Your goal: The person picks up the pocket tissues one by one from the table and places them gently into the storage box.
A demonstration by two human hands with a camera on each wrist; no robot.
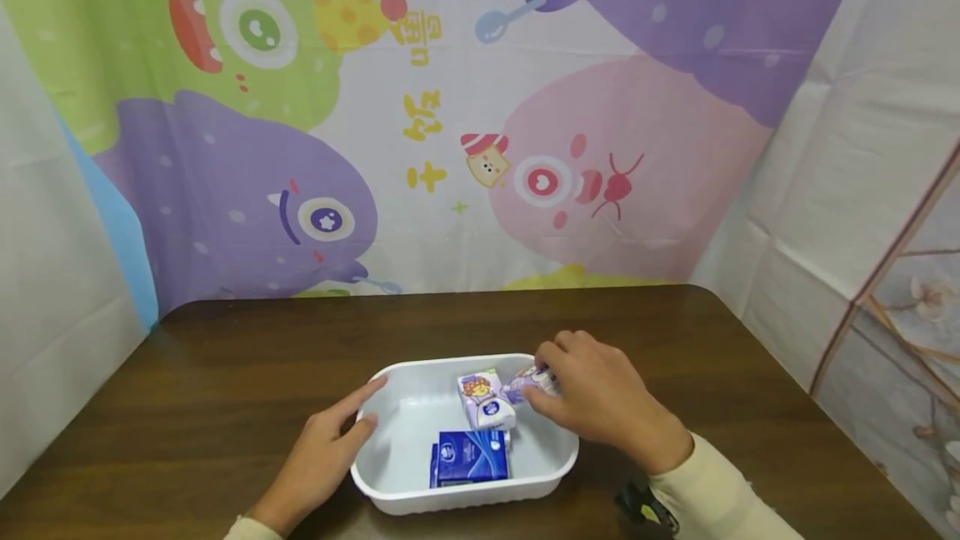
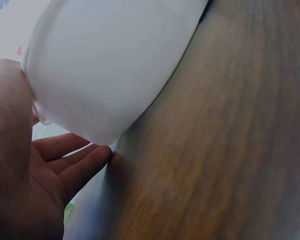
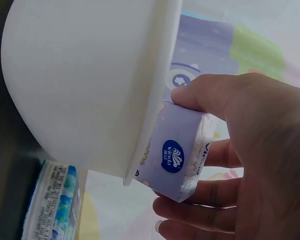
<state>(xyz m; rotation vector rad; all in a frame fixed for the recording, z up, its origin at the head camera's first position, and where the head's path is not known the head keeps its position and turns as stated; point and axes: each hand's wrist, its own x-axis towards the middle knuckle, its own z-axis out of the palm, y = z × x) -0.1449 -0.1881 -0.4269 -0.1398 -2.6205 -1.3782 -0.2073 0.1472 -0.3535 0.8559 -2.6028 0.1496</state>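
A white tray [image 1: 408,502] holds small tissue packs. A purple-and-white pack with a cartoon figure [image 1: 487,401] lies toward its back, and a dark blue pack [image 1: 468,457] lies in front, overlapping another blue one. My right hand [image 1: 600,394] pinches a lilac tissue pack [image 3: 172,150] between thumb and fingers at the tray's right rim. My left hand [image 1: 322,448] rests against the left end of the tray, thumb at the rim. In the left wrist view its fingers [image 2: 82,165] extend loosely beside the tray's outer wall.
In the right wrist view another pack with blue-green print [image 3: 52,200] lies outside the tray on the dark wooden table [image 1: 262,365]; the head view does not show it. Behind the table hangs a cloth with cartoon monsters [image 1: 450,107].
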